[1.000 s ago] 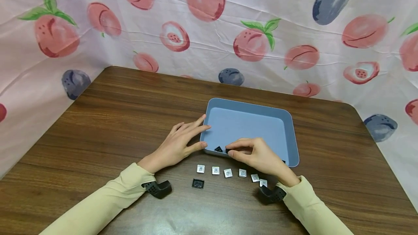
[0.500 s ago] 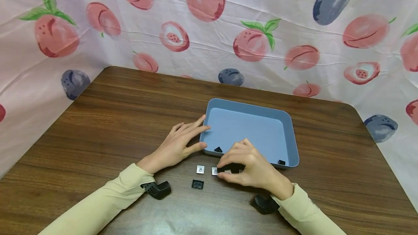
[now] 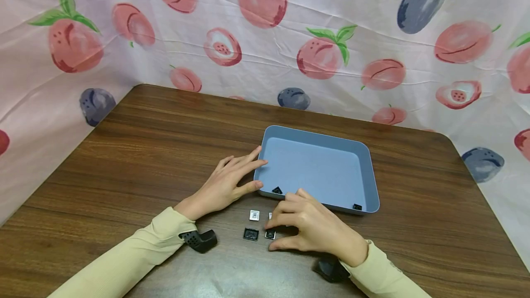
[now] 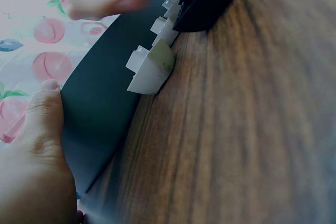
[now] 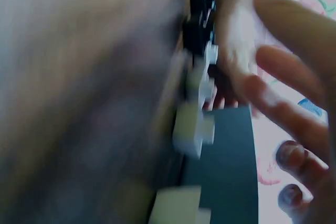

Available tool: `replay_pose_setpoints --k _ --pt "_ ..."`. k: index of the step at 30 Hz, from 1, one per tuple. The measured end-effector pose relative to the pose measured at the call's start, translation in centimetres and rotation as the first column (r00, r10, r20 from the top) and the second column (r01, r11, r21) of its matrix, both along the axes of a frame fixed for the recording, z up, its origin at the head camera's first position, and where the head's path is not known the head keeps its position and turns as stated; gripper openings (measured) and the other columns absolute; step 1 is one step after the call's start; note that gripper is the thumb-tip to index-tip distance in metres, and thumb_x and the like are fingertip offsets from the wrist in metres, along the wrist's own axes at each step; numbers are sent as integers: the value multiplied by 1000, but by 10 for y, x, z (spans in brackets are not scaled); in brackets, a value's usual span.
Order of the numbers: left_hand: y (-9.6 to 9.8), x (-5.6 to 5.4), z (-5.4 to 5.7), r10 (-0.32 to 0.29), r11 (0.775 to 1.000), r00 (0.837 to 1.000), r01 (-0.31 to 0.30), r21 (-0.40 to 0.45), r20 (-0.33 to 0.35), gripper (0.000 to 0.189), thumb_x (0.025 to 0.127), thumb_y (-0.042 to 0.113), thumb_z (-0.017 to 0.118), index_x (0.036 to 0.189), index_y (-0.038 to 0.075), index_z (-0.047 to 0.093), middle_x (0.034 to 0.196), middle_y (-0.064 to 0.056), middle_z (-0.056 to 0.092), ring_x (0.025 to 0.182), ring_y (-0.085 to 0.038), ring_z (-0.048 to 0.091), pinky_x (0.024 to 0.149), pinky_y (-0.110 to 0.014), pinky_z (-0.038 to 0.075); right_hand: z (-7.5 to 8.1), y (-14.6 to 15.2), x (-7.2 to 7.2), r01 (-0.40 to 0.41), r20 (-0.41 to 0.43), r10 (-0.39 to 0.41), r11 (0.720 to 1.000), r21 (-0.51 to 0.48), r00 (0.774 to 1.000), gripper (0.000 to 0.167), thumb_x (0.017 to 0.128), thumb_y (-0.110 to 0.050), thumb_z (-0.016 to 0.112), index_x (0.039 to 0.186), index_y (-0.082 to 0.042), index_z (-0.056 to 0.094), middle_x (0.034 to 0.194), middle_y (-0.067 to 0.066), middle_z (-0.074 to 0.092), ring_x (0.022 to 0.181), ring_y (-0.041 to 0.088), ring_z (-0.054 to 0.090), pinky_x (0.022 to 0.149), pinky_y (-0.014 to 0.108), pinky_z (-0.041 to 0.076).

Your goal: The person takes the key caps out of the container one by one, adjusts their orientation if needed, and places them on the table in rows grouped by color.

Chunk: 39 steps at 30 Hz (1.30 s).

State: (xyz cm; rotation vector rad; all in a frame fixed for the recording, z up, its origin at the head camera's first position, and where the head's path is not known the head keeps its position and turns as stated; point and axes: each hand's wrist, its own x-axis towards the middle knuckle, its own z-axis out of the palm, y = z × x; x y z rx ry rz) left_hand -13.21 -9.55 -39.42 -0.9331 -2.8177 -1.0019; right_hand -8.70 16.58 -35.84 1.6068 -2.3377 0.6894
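Note:
My left hand (image 3: 225, 183) rests at the left end of the blue tray (image 3: 314, 164), fingers spread over its rim. Between the parted thumb and fingers of my right hand (image 3: 314, 229), a small black keycap (image 3: 270, 234) lies upside down on the table. In the right wrist view this hand's fingers (image 5: 294, 114) stand apart from the keycaps. A second, larger black keycap (image 3: 250, 234) lies just left of it. Behind these is a white keycap (image 3: 254, 215), stem up; other white keycaps (image 5: 187, 129) in that row are mostly hidden by my right hand in the head view.
Two black keycaps lie inside the tray, one in the near left corner (image 3: 277, 190) and one in the near right corner (image 3: 357, 207). The brown wooden table (image 3: 165, 141) meets a fruit-patterned cloth (image 3: 265, 49) at its back edge.
My right hand has come from the tray's near edge toward me, bringing a black keycap out and setting it beside the larger black one. The left hand stays in place.

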Motion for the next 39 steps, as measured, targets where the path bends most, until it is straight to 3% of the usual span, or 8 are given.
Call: replay_pose_setpoints --k 4,8,12,18,23,25,32,39 --pt "0 0 0 -1 1000 1000 1 -2 -6 57 102 46 58 155 28 46 170 6 20 149 -24 38 119 -64 18 1 4 -5 106 38 -105 994 -23 994 36 89 -46 78 116 -22 76 115 -10 69 97 8 56 81 27 38" --pt "0 0 0 -2 1000 1000 2 -2 -7 56 102 45 58 154 28 46 170 6 20 149 -24 38 119 -64 19 -1 9 -8 207 80 -218 970 127 973 71 91 -61 67 147 -18 55 144 -4 57 127 15 53 104 42 38" --pt "0 -1 -1 -1 1000 1000 1 4 -7 56 102 44 59 154 28 46 170 5 21 148 -24 39 119 -64 18 -2 9 -8 230 123 -265 943 242 956 87 87 -66 66 156 -18 42 152 -5 52 139 15 48 116 48 33" --pt "0 0 -3 8 1000 1000 -8 5 -3 56 102 45 59 155 29 46 170 7 21 149 -23 38 119 -63 18 3 10 -11 243 248 -310 933 265 918 66 86 -48 73 141 -15 59 135 -6 65 122 15 58 104 40 48" --pt "0 0 -4 9 1000 1000 -9 4 1 56 102 45 59 154 29 46 170 7 21 149 -23 38 119 -64 18 9 20 -15 225 386 -293 951 212 875 37 93 -23 69 126 -6 69 125 3 69 118 21 64 99 42 54" --pt "1 1 -5 8 1000 1000 -8 5 1 56 102 45 59 154 28 47 170 6 22 149 -23 39 119 -64 18 11 25 -18 209 420 -264 963 173 868 31 95 -13 65 124 -3 71 123 5 71 117 23 67 98 42 55" --pt "1 0 -2 2 1000 1000 -2 9 -7 56 102 45 59 154 27 47 170 5 22 148 -23 39 119 -64 18 17 38 -28 137 383 -146 989 51 912 26 92 9 66 114 -2 76 113 5 76 103 19 73 87 36 60" --pt "0 -1 -1 2 1000 1000 -2 3 -2 57 102 46 58 154 28 46 170 7 21 149 -23 38 119 -63 18 24 38 -25 136 278 -122 990 -30 953 27 84 0 81 110 -3 76 97 1 76 80 6 69 69 25 58"
